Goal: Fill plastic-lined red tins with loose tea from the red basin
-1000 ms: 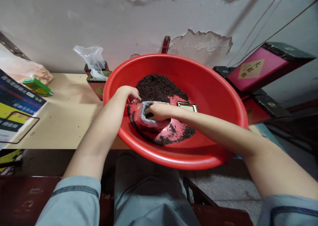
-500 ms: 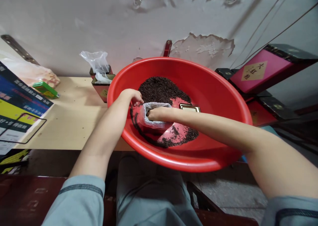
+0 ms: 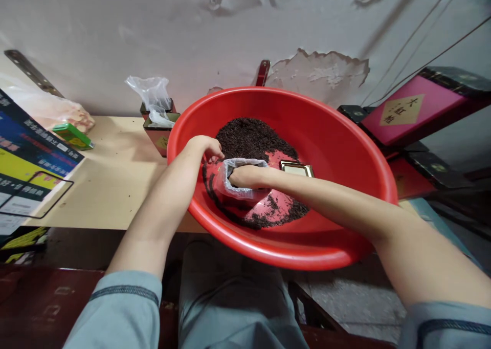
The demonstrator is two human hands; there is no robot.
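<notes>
My right hand (image 3: 249,176) reaches down into a tin lined with a clear plastic bag (image 3: 245,192); its fingers are hidden inside. The tin stands in a wide red plastic basin (image 3: 337,154). My left hand (image 3: 209,148) hangs over the basin's left side, next to the tin's far left corner, fingers loosely bent and nothing seen in them. Dark loose tea leaves (image 3: 253,136) are heaped behind the tin, with more scattered over the basin's bottom. A small gold-rimmed rectangular lid (image 3: 296,168) lies in the basin, right of the tin.
On the wooden tabletop (image 3: 103,185), an open tin (image 3: 157,136) with a plastic bag sticking out stands left of the basin. Farther left are a small green box (image 3: 72,135) and a printed carton (image 3: 30,170). Pink tins (image 3: 414,106) are stacked at right, before a peeling wall.
The view has shifted slightly, so the basin sits a little farther right. My right hand stays in the bag-lined tin, and my left hand keeps its place beside it.
</notes>
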